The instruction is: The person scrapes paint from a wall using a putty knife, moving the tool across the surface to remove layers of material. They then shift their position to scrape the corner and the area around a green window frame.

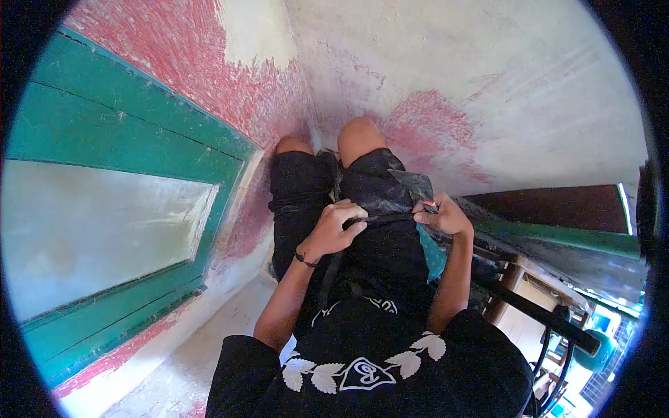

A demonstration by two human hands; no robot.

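Across my lap, my left hand (340,227) pinches one end of a thin black strap (390,217), thumb and fingers pressed together. My right hand (446,216) grips the strap's other end, so it runs nearly straight between both hands. Beside the right fingers a dark, dusty flap of fabric (412,185) sticks up, with a small red spot (429,203) at its lower edge. A teal dotted cloth (432,255) hangs below the right hand, over my thigh. Black shorts (301,182) cover my bent legs.
Close in front of my knees stands a wall (446,90) with peeling red paint. At the left is a green window frame (132,125). To the right are a wooden piece of furniture (505,289), a black bar (557,324) and a green-edged panel (564,237).
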